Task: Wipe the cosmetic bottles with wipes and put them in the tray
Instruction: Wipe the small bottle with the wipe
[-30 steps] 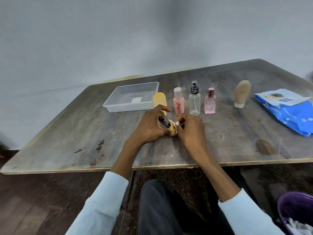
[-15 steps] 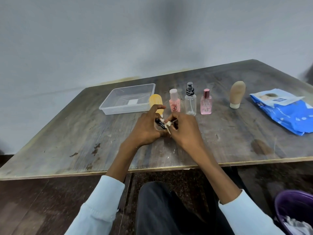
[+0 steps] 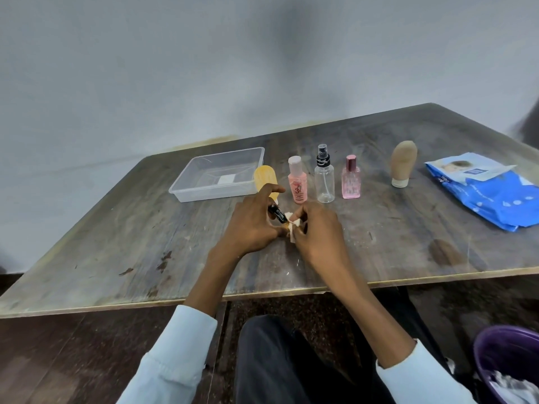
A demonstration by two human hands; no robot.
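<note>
My left hand (image 3: 250, 225) grips a small bottle with a black cap (image 3: 276, 213) just above the table, near its middle. My right hand (image 3: 318, 231) pinches a crumpled white wipe (image 3: 291, 225) against that bottle; most of the bottle's body is hidden by my fingers. Behind my hands stand a yellow tube (image 3: 264, 179), a pink bottle with a white cap (image 3: 297, 182), a clear spray bottle (image 3: 324, 179) and a pink perfume bottle (image 3: 351, 179). A beige tube (image 3: 402, 164) stands further right. The clear plastic tray (image 3: 186, 189) at the back left holds no bottles.
A blue pack of wipes (image 3: 490, 193) lies at the table's right edge. A purple bin (image 3: 495, 351) with used white wipes sits on the floor at the lower right. The wooden table (image 3: 116, 243) has a worn top, and its near edge runs above my knees.
My hands have stayed together on the small bottle, and the wipe has shifted slightly along it. The camera view has drifted a little.
</note>
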